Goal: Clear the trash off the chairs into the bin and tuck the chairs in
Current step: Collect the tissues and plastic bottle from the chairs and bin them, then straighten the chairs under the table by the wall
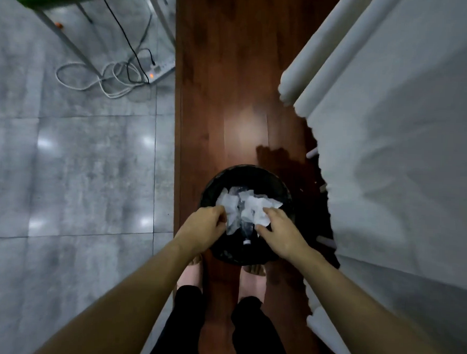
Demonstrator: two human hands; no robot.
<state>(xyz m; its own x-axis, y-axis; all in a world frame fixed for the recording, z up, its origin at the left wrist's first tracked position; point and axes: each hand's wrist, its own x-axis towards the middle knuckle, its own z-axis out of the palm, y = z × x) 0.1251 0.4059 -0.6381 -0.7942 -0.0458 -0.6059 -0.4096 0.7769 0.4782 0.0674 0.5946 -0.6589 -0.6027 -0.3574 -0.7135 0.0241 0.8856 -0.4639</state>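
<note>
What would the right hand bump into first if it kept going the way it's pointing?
Most likely the crumpled white paper in the black bin. The right hand points forward and down over the bin, its fingertips already at the paper's edge. Depth is hard to judge from above.

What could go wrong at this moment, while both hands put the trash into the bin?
1. The crumpled white paper sits high over the black bin; pieces may slip over its rim onto the wooden floor.
2. The left hand and right hand press downward; the bin might tip.
3. A clear plastic bottle lies underneath and may roll.
</note>
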